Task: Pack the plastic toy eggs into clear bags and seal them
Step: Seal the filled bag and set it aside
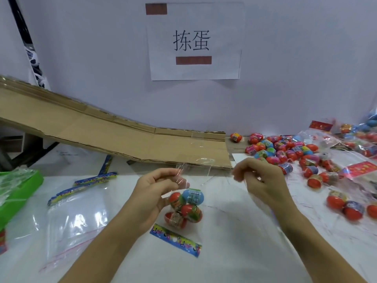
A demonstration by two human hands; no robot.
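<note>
Left hand [161,186] pinches the top edge of the clear plastic bag [206,176]; 4 plastic toy eggs [185,207], red and blue, hang inside above the white table [234,252]. Right hand [259,176] pinches the opposite edge. Risk: uneven pull, strip misaligns, eggs spill. Bag outline and seal strip hard to make out; the loose egg pile [285,152] is cut off at right.
</note>
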